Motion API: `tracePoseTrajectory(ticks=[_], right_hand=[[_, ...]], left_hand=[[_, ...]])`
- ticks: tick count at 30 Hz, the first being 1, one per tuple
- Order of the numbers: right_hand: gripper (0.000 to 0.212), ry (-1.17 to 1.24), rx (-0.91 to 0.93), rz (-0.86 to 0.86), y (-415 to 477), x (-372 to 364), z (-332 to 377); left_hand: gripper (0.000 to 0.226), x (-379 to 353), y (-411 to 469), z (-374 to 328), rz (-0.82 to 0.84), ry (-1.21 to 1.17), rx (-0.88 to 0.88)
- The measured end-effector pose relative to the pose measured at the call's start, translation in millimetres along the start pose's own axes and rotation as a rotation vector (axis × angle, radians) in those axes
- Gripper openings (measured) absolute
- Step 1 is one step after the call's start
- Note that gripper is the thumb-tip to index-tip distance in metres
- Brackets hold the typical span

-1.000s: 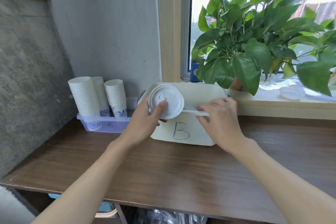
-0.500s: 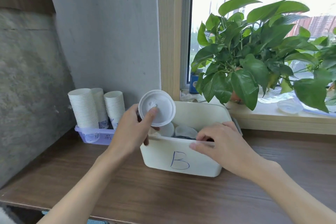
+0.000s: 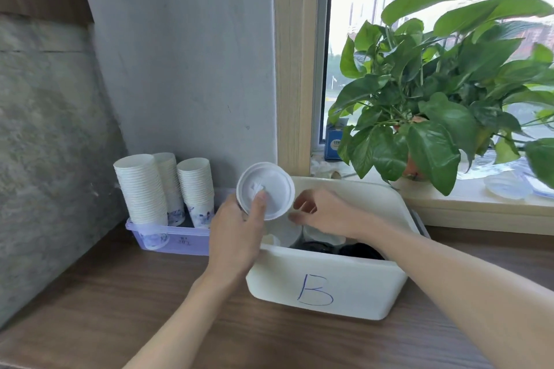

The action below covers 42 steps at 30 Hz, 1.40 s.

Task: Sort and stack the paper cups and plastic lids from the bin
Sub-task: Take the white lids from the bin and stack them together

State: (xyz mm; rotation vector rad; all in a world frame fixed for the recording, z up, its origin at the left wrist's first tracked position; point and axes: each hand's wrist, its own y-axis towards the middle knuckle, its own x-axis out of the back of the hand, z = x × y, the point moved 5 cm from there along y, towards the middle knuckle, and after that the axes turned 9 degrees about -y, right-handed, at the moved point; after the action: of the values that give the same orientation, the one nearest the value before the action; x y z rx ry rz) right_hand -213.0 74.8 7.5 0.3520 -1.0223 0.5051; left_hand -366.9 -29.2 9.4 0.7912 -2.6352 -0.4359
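A dark wooden counter (image 3: pixel 90 293) carries a white bin (image 3: pixel 362 278) marked B beside a purple tray (image 3: pixel 180 244).

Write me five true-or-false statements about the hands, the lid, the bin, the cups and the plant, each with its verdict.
1. The left hand holds a round white plastic lid over the white plastic bin. True.
2. The bin is marked with a blue letter A. False: the letter is B.
3. The stacks of white paper cups stand in a pale purple tray left of the bin. True.
4. The right hand rests on the cup stacks. False: it reaches over the open bin, beside the lid.
5. The green leafy potted plant stands on the windowsill. True.
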Motion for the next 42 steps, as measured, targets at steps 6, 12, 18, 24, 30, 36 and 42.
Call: tracePoseTrajectory(ticks=[6, 12, 18, 24, 30, 36, 42], right_hand=[[0.046, 0.011, 0.035, 0.218, 11, -33, 11], [0.033, -0.052, 0.017, 0.235, 12, -38, 16], [0.017, 0.046, -0.007, 0.196, 11, -36, 18], [0.003, 0.196, -0.035, 0.093, 13, -28, 14], [0.017, 0.245, -0.036, -0.127, 10, -5, 12], [0.024, 0.380, -0.051, -0.456, -17, 42, 11], [0.020, 0.507, 0.052, -0.639, -81, 71, 30]], left_hand=[[0.007, 5, -6, 4, -0.108, -0.238, 0.012], [0.020, 4, -3, 11, -0.105, -0.238, 0.017], [0.024, 3, -3, 12, -0.116, -0.228, 0.024], [0.022, 3, -4, 9, -0.114, -0.225, 0.018], [0.035, 4, 1, 12, -0.033, -0.225, 0.019], [0.026, 10, 1, -6, 0.125, -0.182, 0.008], [0.025, 11, -38, -43, 0.281, -0.259, -0.125]])
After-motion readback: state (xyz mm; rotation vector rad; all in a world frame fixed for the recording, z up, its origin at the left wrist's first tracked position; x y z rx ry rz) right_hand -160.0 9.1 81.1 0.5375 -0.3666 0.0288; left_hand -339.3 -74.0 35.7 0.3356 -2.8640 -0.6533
